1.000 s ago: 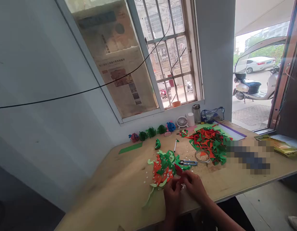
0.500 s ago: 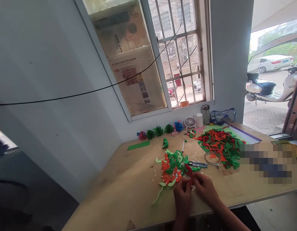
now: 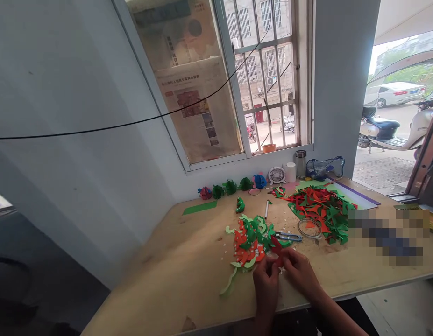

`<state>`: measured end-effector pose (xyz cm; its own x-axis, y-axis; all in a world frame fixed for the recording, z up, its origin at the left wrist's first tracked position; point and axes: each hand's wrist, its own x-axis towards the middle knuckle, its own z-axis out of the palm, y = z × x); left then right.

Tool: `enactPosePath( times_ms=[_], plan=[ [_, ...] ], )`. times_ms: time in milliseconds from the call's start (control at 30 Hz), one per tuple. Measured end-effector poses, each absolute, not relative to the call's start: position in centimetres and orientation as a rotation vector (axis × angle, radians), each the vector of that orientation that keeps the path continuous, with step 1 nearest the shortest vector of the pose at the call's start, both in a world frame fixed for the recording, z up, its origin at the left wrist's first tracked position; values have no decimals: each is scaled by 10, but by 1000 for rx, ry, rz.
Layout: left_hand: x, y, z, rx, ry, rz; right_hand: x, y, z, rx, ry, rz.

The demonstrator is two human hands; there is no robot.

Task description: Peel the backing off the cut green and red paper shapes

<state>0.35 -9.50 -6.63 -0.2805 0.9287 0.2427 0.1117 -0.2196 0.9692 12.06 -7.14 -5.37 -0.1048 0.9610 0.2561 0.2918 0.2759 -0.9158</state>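
Near the table's front edge, a red piece (image 3: 276,246), paper or foam by its look, is pinched between my two hands. My left hand (image 3: 266,276) has its fingers closed on the piece's lower end. On the other side, my right hand (image 3: 300,268) grips it with thumb and fingers. The fingertips partly hide the piece. Just beyond my hands lies a heap of green and orange cut pieces (image 3: 249,240) dotted with small white bits. Blue-handled snips (image 3: 288,237) rest against the heap's right side, close to the red piece's tip.
A large pile of red and green scraps (image 3: 321,210) covers the table's right side, with a roll of clear tape (image 3: 309,227) before it. A white pen (image 3: 266,209) lies behind the heap. Folded flowers (image 3: 230,187), a small fan (image 3: 276,175) and a glass bottle (image 3: 301,164) line the wall.
The camera view has shifted slightly. Both hands keep their pinch on the red piece, in nearly the same place.
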Motion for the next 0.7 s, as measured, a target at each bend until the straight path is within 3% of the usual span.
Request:
enactPosePath(
  times_ms=[700],
  plan=[
    [6,-94,-64,1275,1374,1599,120,-73,-52,-1159,-1607,856]
  ],
)
